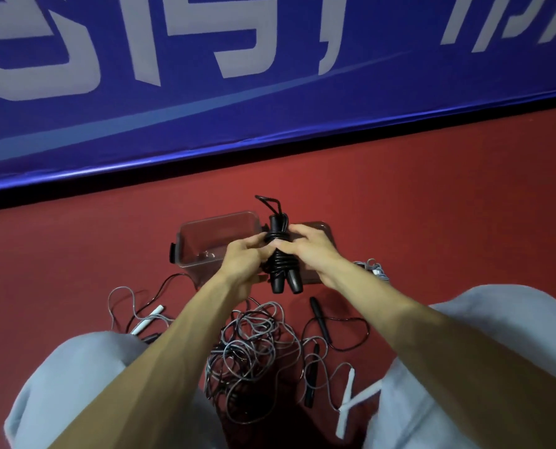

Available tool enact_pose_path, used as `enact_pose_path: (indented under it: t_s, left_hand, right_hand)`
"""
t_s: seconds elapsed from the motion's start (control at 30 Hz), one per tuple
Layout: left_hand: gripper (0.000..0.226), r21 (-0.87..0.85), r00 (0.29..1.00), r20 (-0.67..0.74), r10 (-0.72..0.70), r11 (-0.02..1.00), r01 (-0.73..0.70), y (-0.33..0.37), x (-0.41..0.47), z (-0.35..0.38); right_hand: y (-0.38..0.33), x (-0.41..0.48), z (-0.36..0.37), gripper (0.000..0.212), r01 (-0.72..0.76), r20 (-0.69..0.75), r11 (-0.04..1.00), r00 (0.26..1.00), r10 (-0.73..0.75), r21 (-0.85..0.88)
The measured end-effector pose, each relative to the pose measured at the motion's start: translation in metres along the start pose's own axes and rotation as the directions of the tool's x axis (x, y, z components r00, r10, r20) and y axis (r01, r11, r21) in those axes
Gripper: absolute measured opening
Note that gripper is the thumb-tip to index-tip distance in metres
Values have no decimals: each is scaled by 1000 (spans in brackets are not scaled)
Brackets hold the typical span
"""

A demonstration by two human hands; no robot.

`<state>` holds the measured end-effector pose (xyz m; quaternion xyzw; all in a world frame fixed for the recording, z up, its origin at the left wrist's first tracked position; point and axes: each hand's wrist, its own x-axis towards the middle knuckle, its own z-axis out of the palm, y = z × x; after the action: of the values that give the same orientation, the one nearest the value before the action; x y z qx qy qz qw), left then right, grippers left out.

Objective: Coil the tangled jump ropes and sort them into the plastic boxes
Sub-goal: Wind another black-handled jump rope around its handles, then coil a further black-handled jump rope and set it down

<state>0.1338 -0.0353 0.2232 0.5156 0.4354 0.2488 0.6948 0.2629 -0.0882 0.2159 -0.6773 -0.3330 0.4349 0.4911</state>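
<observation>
Above the clear box (205, 236), my left hand (242, 262) and right hand (306, 246) both grip the black rope bundle (280, 254); I should cinch its wrap tight before dropping it.

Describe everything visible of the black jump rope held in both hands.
The black jump rope is bundled: two smooth black handles lie side by side, ends toward the person, glossy cord wound round them, a folded loop sticking out the far end. The left hand and right hand grip its middle, holding it off the floor in front of the clear plastic box.
</observation>
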Motion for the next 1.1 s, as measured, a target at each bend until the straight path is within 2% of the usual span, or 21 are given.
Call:
enact_pose_path:
  t_s: [0.07, 0.2, 0.3, 0.43, 0.5, 0.6, 0.7, 0.77, 0.87, 0.93, 1.1]
  left_hand:
    - [30, -33, 1000, 1, -20, 999, 20, -5, 13, 17]
    - [43, -124, 998, 55, -42, 991, 49, -15, 40, 52]
    - [47, -126, 993, 85, -83, 988, 94, -32, 63, 72]
    - [46, -104, 981, 110, -163, 979, 174, -61, 99, 95]
    - [40, -3, 969, 132, -209, 977, 211, -76, 116, 108]
    - [31, 158, 962, 132, -238, 963, 216, -98, 141, 129]
    - [26, 272, 956, 143, -258, 938, 213, -121, 163, 148]
    - [26, 333, 939, 183, -291, 917, 219, -137, 175, 160]
    - [23, 373, 919, 214, -331, 897, 236, -155, 186, 170]
    - [22, 380, 908, 229, -350, 891, 248, -167, 193, 172]
    - [23, 436, 900, 240, -363, 869, 234, -191, 208, 164]
  right_hand:
    - [14, 10, -13, 58, -54, -12, 998, 998, 55, 35]
    - [38, 27, -46, 56, -98, -54, 988, 993, 105, 117]
    - [59, 39, -76, 44, -113, -91, 975, 987, 133, 190]
    - [98, 57, -118, 34, -164, -42, 965, 983, 176, 206]
    - [122, 66, -137, 29, -206, -31, 963, 976, 215, 176]
    - [161, 83, -164, 28, -276, -157, 944, 939, 305, 181]
    - [196, 100, -189, 28, -262, -255, 942, 915, 312, 212]
    - [216, 113, -206, 27, -253, -414, 957, 862, 291, 144]
    - [247, 130, -233, 26, -356, -646, 932, 728, 229, -72]
    - [269, 136, -245, 37, -439, -681, 888, 694, 236, -140]
    - [300, 146, -256, 43, -483, -685, 827, 707, 176, -286]
